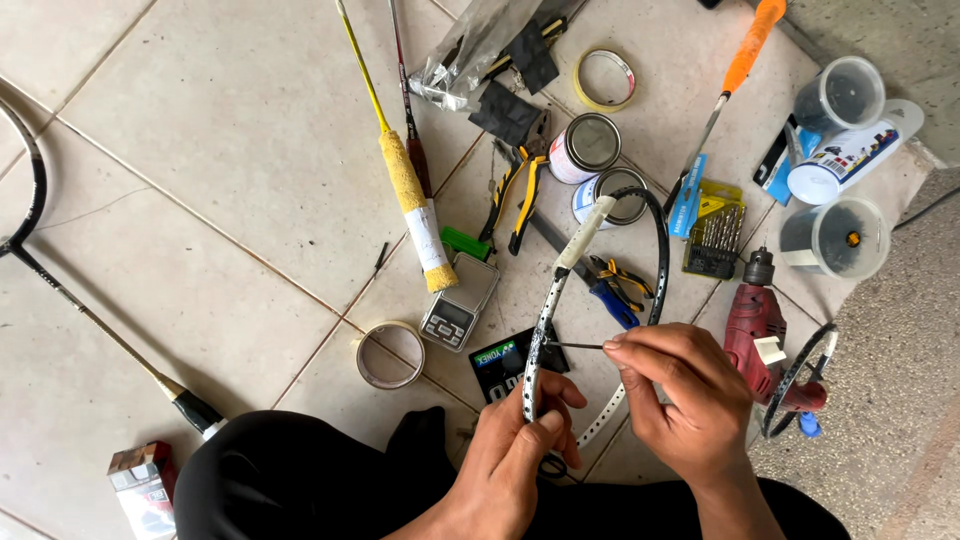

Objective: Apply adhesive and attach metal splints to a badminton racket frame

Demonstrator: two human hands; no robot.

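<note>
On the tiled floor, left hand grips the unstrung frame while right hand pinches an awl into a hole, stringing not begun.

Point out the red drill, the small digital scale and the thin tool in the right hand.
Red drill (752, 328), head view, on its red body.
Small digital scale (458, 305), head view, on its silver top.
Thin tool (575, 346), head view, on its dark shaft, left of the right hand (680, 395).

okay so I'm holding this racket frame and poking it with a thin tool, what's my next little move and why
Probably ease the thin tool a touch further into the hole it points at. The right hand pinches it level, with its tip at the inner edge of the frame, which the left hand grips just below. Whether the tip is already through is too small to tell.
</note>
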